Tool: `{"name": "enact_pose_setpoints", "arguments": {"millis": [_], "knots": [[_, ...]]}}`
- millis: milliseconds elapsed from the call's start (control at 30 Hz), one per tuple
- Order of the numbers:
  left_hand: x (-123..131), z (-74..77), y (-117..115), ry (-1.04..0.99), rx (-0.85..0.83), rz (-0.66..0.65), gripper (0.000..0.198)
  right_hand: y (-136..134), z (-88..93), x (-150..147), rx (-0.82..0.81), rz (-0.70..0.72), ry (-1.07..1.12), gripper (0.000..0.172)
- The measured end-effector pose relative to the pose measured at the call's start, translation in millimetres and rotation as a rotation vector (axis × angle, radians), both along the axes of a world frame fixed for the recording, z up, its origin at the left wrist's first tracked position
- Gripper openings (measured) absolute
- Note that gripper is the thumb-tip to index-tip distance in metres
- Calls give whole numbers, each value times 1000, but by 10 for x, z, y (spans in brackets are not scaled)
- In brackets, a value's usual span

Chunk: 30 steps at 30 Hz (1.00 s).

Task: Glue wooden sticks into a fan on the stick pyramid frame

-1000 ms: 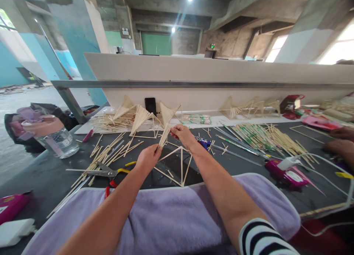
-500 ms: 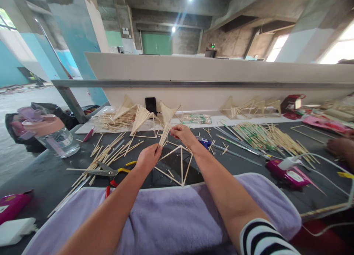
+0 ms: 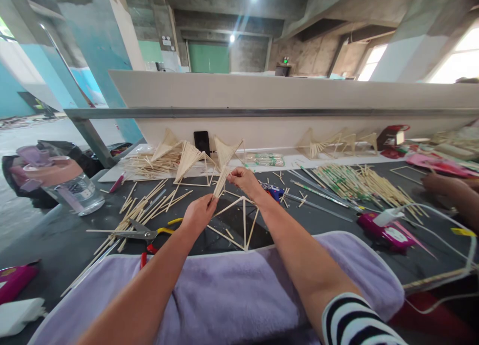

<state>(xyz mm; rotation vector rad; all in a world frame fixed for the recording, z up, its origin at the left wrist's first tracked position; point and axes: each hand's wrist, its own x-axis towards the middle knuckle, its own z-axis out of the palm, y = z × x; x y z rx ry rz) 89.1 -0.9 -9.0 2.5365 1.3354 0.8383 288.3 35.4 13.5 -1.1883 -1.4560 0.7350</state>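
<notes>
My left hand (image 3: pixel 200 210) is closed round the lower end of a bundle of thin wooden sticks (image 3: pixel 221 183), which leans up and to the right. Close by the bundle's upper end, my right hand (image 3: pixel 244 182) is closed in a pinch; what its fingertips hold is too small to make out. Below both hands, a triangular frame of sticks (image 3: pixel 244 225) stands on the dark table, partly covered by my forearms. Past the hands are stick models with fanned sides (image 3: pixel 189 160). A blue glue gun (image 3: pixel 275 192) lies just right of my right wrist.
Scissors (image 3: pixel 144 234) and loose sticks (image 3: pixel 149 205) lie on the left, near a water bottle (image 3: pixel 71 185). A purple towel (image 3: pixel 232 295) covers the front edge. More sticks (image 3: pixel 348 185) and a corded magenta device (image 3: pixel 387 233) are right. A co-worker's hand (image 3: pixel 439 185) is far right.
My hands keep nearly the same pose on and beside the bundle. The whole view has shifted slightly. At the far right, the co-worker's hand has come further into view, moving left.
</notes>
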Motion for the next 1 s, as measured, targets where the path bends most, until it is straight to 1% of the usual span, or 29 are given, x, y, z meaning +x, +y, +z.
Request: {"name": "enact_pose_setpoints", "arguments": {"millis": [200, 367, 433, 533, 600, 667, 800, 900, 1000], "knots": [[4, 7, -3, 14, -23, 3, 34, -15, 12, -12, 6, -11, 5, 24], [-8, -14, 12, -30, -28, -9, 34, -21, 8, -13, 15, -23, 13, 23], [-31, -19, 37, -87, -54, 3, 37, -26, 6, -16, 9, -13, 40, 24], [-90, -20, 102, -229, -109, 78, 41, -33, 1, -22, -21, -1, 90, 27], [-141, -21, 158, -311, -164, 100, 41, -35, -6, -22, -39, 4, 121, 28], [-192, -23, 205, -344, -241, 45, 39, -31, -15, -20, -44, 17, 143, 28], [-272, -10, 240, -274, -409, -179, 40, -28, -26, -18, -54, 26, 164, 29], [-306, 9, 235, -205, -455, -304, 36, -34, -23, -20, -60, 23, 176, 30], [-324, 10, 238, -146, -467, -364, 31, -35, -23, -21, -55, 26, 183, 31]]}}
